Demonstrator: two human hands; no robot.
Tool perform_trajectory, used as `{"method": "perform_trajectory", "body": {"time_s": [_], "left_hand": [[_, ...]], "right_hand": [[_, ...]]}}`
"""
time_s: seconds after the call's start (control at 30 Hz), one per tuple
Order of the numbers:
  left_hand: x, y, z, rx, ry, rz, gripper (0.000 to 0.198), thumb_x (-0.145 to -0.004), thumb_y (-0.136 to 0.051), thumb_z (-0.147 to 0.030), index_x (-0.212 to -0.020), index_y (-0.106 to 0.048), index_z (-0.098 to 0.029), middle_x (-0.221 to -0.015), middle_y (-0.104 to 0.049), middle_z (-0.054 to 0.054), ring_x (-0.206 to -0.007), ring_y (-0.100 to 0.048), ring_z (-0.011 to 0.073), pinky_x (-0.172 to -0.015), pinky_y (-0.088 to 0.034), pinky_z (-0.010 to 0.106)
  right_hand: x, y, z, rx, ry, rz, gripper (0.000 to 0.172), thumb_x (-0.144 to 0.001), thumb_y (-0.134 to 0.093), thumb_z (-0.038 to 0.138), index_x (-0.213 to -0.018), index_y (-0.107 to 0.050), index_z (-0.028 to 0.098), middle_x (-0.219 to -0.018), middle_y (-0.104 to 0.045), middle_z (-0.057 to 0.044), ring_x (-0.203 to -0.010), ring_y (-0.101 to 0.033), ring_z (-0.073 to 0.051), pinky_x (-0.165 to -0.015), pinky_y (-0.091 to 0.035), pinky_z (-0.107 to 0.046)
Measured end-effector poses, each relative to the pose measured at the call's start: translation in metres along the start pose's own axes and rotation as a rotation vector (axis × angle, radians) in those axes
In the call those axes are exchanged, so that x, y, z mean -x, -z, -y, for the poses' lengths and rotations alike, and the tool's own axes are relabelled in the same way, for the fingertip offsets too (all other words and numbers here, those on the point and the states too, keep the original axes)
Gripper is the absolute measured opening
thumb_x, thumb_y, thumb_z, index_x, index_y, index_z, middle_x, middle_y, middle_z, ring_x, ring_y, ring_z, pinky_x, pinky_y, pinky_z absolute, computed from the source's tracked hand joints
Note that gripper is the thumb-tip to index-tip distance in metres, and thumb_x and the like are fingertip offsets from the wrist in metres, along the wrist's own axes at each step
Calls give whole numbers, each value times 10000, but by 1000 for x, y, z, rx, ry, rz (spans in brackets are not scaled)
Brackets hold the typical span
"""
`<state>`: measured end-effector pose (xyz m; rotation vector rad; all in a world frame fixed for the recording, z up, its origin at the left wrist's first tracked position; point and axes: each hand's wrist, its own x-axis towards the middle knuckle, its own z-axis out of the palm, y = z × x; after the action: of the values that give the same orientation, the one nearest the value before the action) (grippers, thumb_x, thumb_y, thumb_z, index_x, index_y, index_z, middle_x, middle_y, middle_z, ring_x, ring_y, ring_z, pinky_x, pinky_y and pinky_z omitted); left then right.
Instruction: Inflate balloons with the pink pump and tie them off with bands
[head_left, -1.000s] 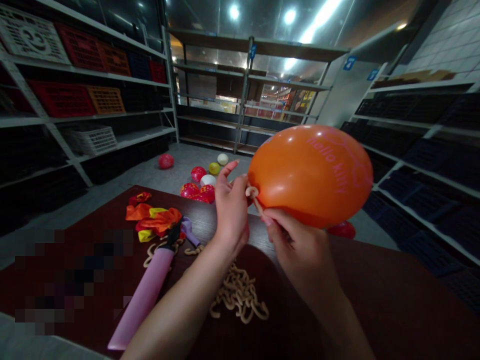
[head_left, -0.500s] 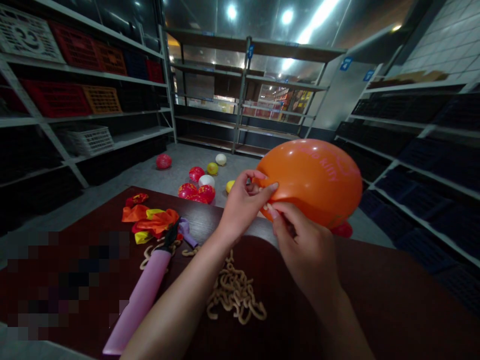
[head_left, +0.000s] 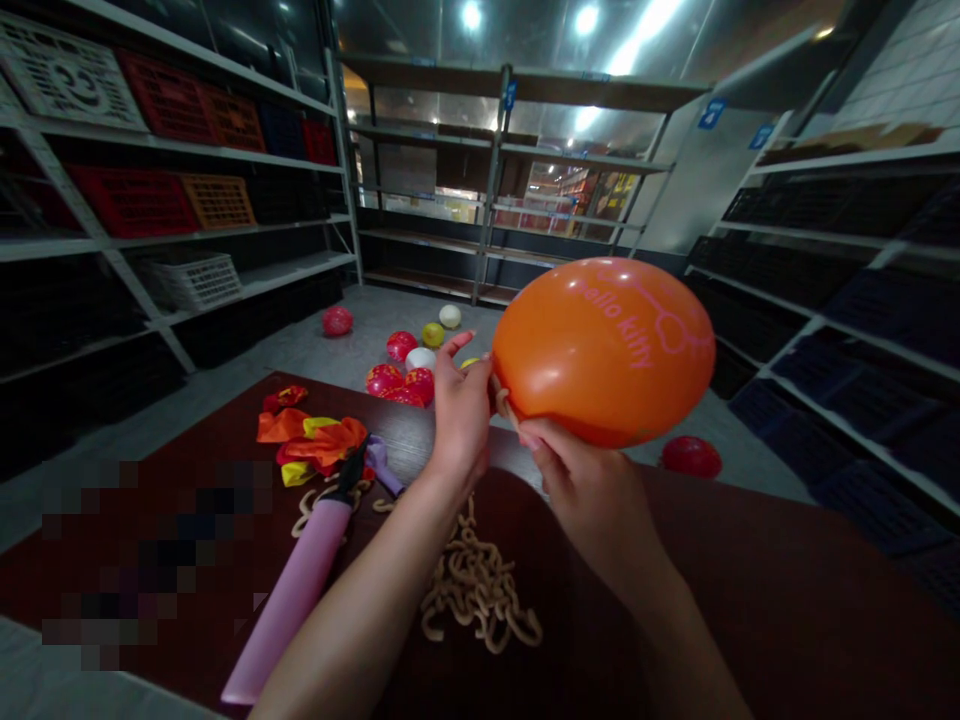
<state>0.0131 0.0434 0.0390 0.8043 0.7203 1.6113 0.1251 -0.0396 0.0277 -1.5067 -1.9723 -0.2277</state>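
Warehouse aisle w/ metal shelving [head_left: 90, 240] & plastic crates [head_left: 135, 200] both sides, dark red table [head_left: 757, 590] in front. On table: pink hand pump [head_left: 300, 590], flat balloons [head_left: 315, 445] in orange/yellow/red, pile of tan linked loops [head_left: 476, 590]. Inflated balloons [head_left: 401, 345] lie on grey floor beyond. Orange Hello Kitty balloon [head_left: 604, 350] held up in air above table's far edge, neck toward hands. R hand [head_left: 592, 490] pinches it near neck, fingertips [head_left: 529, 438] on underside. L hand [head_left: 461, 415] just beside, fingers raised by neck, prob. not gripping, hard to tell from this view.
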Motion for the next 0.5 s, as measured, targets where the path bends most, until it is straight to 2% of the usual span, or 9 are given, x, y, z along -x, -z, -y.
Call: {"method": "perform_trajectory", "body": {"time_s": [0.07,0.13,0.23,0.33,0.4,0.5], "left_hand": [[-1,1,0,11,-11,0,350,-861,-578,-175,-1192,-469,-203,-609,-472,-85,-413,-409,66,-417,-313,171],[-2,2,-1,5,-107,11,273,-876,-588,-192,-1129,-484,-210,-614,-470,-80,-418,-390,64,-410,-301,175],[2,3,-7,-40,-363,34,184,-908,-613,-227,-1055,-503,-225,-625,-464,-68,-465,-392,73,-434,-319,186],[9,4,-9,-116,-602,49,178,-921,-639,-258,-1051,-518,-248,-644,-438,-61,-515,-417,89,-494,-377,203],[6,3,-2,-191,-721,57,182,-933,-632,-259,-1079,-523,-261,-668,-430,-57,-545,-437,97,-538,-409,211],[-18,0,30,-354,-806,9,130,-969,-565,-263,-1089,-517,-247,-791,-512,-22,-663,-529,115,-643,-473,237]], "right_hand": [[0,0,0,20,-18,-5,296,-1011,-414,291,-1042,-707,262,-830,-770,-6,-626,-689,-139,-561,-398,-231],[-1,3,0,47,-27,1,288,-1010,-421,311,-1020,-703,254,-756,-754,0,-557,-662,-134,-521,-363,-231],[-1,14,0,25,-23,-5,261,-1000,-439,325,-1019,-686,242,-705,-735,10,-542,-662,-134,-510,-352,-229],[0,26,-3,-3,-64,-84,259,-1000,-433,344,-1044,-665,237,-704,-727,12,-572,-679,-141,-523,-364,-228],[3,33,-7,-3,-101,-126,269,-1006,-415,364,-1029,-656,247,-711,-727,16,-575,-679,-145,-520,-356,-234],[7,39,-12,5,-126,-140,294,-1014,-392,385,-942,-650,263,-684,-713,25,-529,-647,-144,-498,-316,-254]]}}
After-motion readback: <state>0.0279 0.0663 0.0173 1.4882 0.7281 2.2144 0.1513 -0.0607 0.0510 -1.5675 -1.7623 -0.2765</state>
